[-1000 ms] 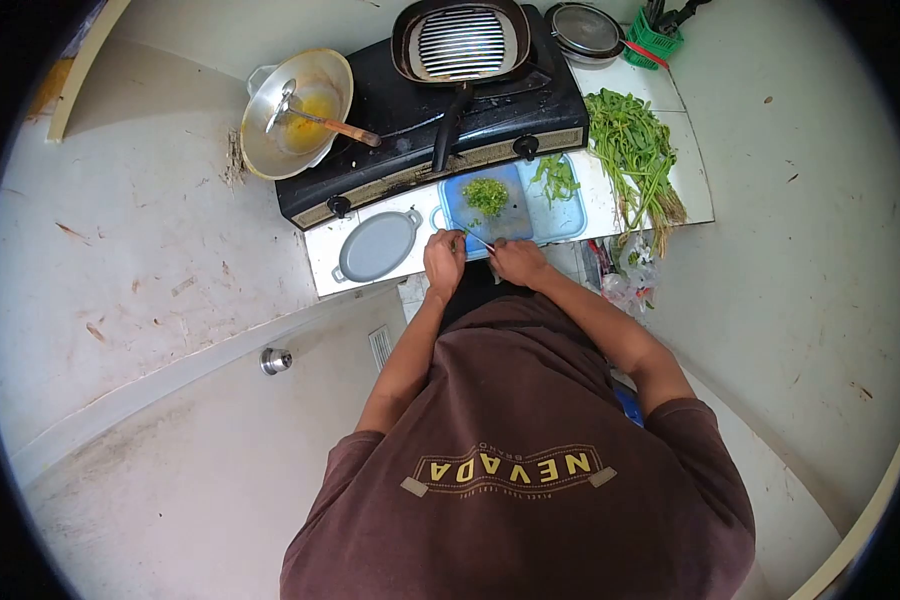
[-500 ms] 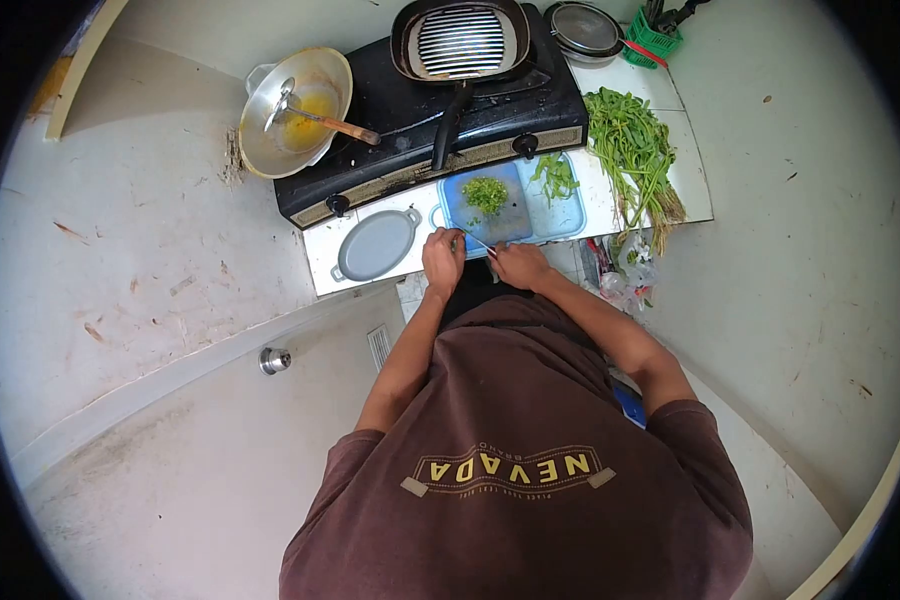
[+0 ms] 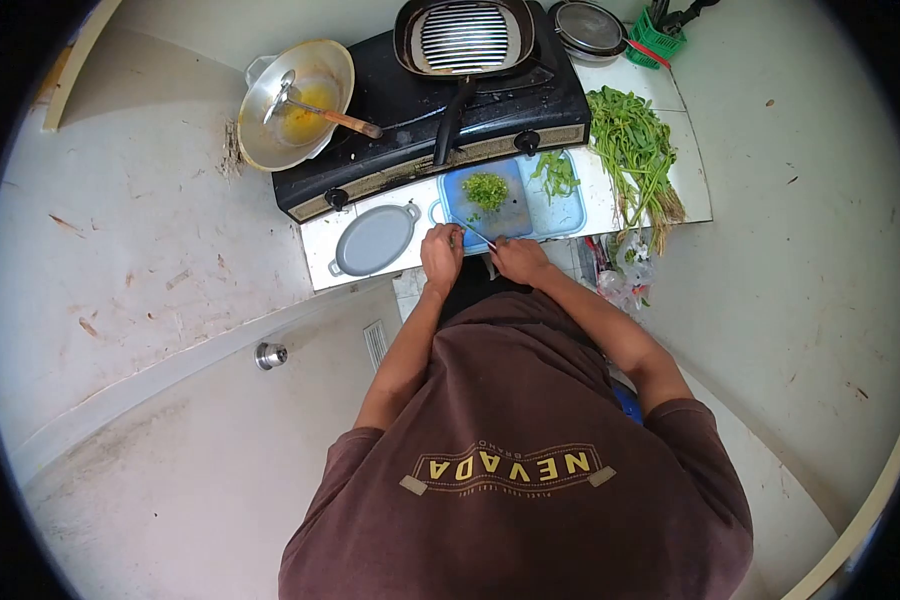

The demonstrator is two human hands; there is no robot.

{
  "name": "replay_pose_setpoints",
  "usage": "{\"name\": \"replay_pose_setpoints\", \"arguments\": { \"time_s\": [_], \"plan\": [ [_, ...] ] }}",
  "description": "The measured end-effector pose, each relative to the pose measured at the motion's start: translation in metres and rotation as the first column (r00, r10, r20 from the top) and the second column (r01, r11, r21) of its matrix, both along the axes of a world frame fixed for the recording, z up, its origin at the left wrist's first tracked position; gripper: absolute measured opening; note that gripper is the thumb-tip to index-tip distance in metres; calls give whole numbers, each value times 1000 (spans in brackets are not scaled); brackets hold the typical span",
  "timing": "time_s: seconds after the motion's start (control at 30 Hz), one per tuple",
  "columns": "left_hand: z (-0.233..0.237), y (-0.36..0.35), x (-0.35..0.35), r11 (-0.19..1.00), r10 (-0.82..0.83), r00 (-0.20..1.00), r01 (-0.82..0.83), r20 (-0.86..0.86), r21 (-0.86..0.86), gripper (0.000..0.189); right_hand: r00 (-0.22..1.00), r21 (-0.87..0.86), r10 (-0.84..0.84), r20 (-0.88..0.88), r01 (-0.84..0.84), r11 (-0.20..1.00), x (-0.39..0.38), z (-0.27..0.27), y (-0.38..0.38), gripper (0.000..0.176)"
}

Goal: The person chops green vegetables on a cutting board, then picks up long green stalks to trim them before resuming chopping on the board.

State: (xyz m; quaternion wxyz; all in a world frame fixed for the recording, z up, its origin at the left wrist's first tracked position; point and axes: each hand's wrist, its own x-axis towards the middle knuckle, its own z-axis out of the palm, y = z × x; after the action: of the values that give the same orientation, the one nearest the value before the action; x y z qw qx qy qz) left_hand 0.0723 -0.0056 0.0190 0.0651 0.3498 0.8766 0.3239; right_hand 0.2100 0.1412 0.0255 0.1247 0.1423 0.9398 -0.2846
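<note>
My right hand [image 3: 520, 260] is closed round the handle of a knife [image 3: 478, 234], its blade pointing left and away over the blue cutting board [image 3: 515, 222]. At the board's near left edge, my left hand [image 3: 442, 256] is closed, fingers curled, beside the blade. A little green shows at its fingertips; most of what it grips is hidden. Ahead of both hands lies a heap of chopped greens [image 3: 485, 190] on the board. Some longer cut leaves [image 3: 555, 176] lie to its right, in a light blue tray [image 3: 568, 215].
A grey oval plate [image 3: 375, 240] lies left of the board. Behind stands a black gas stove [image 3: 390, 95] with a wok [image 3: 255, 130] holding a ladle [image 3: 340, 121], and a grill pan [image 3: 460, 85]. Leafy greens with roots [image 3: 635, 150] lie right; a plastic bag [image 3: 630, 280] hangs below them.
The knife blade's tip has shifted slightly away and left over the board. Both hands keep nearly the same place; the view has shifted slightly.
</note>
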Motion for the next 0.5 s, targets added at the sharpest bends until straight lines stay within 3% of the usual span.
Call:
{"name": "replay_pose_setpoints", "arguments": {
  "time_s": [0.5],
  "plan": [
    [2,-7,2,996,-86,989,84,-123,-17,7,996,12,-5,-92,6,1000,-10,-5,-10,41]
  ]
}}
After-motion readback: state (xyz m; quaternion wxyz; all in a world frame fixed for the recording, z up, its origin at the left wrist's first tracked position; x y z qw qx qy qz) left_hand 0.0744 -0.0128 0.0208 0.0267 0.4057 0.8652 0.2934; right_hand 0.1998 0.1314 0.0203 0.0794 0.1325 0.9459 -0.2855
